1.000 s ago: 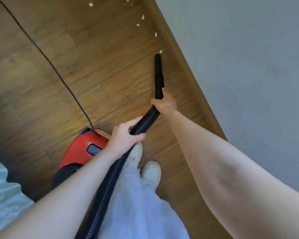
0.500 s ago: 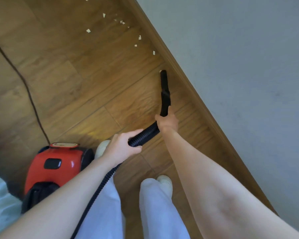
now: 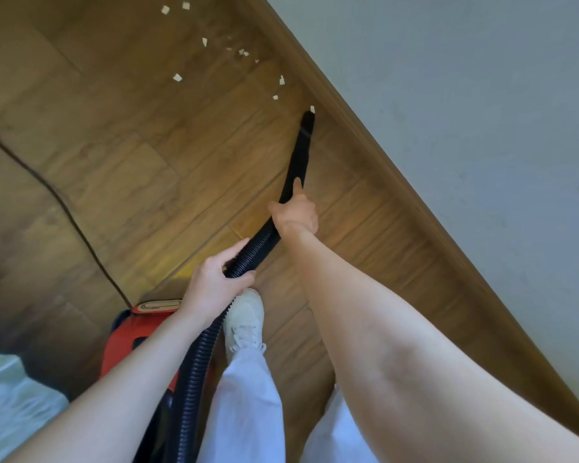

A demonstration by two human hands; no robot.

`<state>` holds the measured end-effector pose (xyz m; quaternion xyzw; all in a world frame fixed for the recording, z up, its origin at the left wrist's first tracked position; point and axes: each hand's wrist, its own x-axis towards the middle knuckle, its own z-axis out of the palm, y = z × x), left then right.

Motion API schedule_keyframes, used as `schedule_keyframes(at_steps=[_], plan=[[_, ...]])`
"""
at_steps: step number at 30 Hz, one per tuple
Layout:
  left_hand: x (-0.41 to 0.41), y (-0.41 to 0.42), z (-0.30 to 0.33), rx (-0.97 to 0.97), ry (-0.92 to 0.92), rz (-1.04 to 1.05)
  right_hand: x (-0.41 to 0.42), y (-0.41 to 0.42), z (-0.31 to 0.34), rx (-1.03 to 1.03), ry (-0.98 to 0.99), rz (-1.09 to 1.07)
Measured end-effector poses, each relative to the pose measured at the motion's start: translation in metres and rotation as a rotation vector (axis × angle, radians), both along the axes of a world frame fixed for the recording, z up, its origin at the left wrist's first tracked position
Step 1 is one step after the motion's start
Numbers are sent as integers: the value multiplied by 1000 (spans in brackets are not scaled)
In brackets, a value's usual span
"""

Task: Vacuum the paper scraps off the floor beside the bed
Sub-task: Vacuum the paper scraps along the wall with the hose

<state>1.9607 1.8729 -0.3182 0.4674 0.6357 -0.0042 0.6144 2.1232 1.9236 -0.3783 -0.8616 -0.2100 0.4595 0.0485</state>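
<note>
Brown wood-plank floor carries small pale paper scraps beyond the black nozzle — right hand gripping it, left hand wrapped round the ribbed black hose — whose tip seemingly touches one scrap, though overshooting might scatter others.

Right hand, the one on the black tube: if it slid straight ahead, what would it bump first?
Probably the paper scrap at the nozzle tip, then the wooden skirting; the right hand points that way.
</note>
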Motion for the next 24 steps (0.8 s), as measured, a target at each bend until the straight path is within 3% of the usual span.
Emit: schedule_keyframes(at_steps=[4,16,24], plan=[[-5,8,2,-40,-22,29,-4,12,5,-5,-16,29],[43,-22,6,-41,-124,-190,61,-40,15,-83,-30,75],[23,-39,14,4,-56,-102,37,-39,14,-78,41,169]])
